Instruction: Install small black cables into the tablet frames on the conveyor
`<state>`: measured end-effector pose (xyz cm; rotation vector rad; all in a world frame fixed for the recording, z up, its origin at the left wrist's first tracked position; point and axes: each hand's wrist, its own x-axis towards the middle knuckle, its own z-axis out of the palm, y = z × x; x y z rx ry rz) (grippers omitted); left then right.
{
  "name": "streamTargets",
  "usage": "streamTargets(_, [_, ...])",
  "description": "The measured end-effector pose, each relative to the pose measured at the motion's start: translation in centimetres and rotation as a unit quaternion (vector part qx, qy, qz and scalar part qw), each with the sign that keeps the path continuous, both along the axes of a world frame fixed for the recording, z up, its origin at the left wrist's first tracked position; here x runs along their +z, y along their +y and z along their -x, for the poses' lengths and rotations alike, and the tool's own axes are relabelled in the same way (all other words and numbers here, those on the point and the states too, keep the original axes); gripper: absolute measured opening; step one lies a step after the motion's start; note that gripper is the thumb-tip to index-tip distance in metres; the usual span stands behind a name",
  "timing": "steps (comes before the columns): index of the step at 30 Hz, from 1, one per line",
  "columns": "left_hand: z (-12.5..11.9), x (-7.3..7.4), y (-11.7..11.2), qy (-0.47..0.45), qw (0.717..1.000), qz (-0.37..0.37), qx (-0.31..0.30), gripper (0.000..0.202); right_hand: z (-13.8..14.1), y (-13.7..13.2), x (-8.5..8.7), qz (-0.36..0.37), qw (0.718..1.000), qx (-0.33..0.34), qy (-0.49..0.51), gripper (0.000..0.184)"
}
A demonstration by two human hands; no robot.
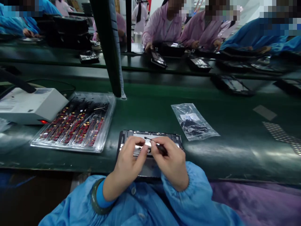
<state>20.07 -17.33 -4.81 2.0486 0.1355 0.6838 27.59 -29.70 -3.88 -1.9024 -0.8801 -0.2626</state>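
Note:
An opened tablet-like device (pixel 150 167), its inside parts and a silvery panel showing, lies in front of me near the table's front edge. My right hand (pixel 172 159) is closed around slim dark tweezers (pixel 161 149). Their thin tip points left over the device, with a tiny black bit at its end. Close beside it, my left hand (pixel 129 160) is closed, thumb and forefinger bent together above the device's left half. Whatever sits between those fingertips is too small to make out. Both hands partly cover the device.
Left stands a clear plastic tray (pixel 102 147) of red-and-black small parts, beside a white box-shaped unit (pixel 35 102) with a lit red switch. A clear bag (pixel 196 122) of black pieces lies right. A dark post (pixel 107 47) rises behind; people work at a raised bench (pixel 138 64).

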Motion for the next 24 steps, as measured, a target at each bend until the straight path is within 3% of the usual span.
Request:
streamTargets(2, [-0.2,-0.1,0.0,-0.062,0.994,-0.071,0.049,0.005,0.5,-0.1,-0.2,0.013,0.997,0.017,-0.071,0.007])
streamTargets(5, [-0.4,-0.1,-0.1,-0.084,0.989,-0.101,0.071,0.009,1.0,-0.2,-0.4,0.040,0.988,0.037,-0.143,0.010])
streamTargets(10, [-0.4,0.1,-0.4,-0.067,0.991,-0.090,0.077,0.008,0.9,-0.3,-0.7,0.052,0.983,0.050,-0.170,0.011])
streamTargets(13, [-0.5,0.2,-0.3,-0.025,0.997,-0.033,0.072,0.008,0.7,-0.5,-0.8,0.042,0.987,0.069,-0.142,0.011])
streamTargets(15, [-0.6,0.4,-0.2,0.028,0.996,0.050,0.063,0.008,0.6,-0.6,-0.9,0.020,0.994,0.081,-0.066,0.009])
streamTargets(18, [-0.8,0.8,-0.2,0.121,0.968,0.219,0.027,0.010,0.3,-1.0,-0.9,-0.031,0.983,0.073,0.168,0.011])
streamTargets(21, [-0.6,1.2,0.2,0.174,0.928,0.329,-0.011,0.015,-0.4,-1.7,-0.2,-0.117,0.905,0.065,0.403,0.023])
streamTargets(24, [-0.1,1.6,2.2,0.177,0.936,0.304,0.012,0.016,-1.9,-3.0,0.9,-0.205,0.842,0.044,0.496,0.027])
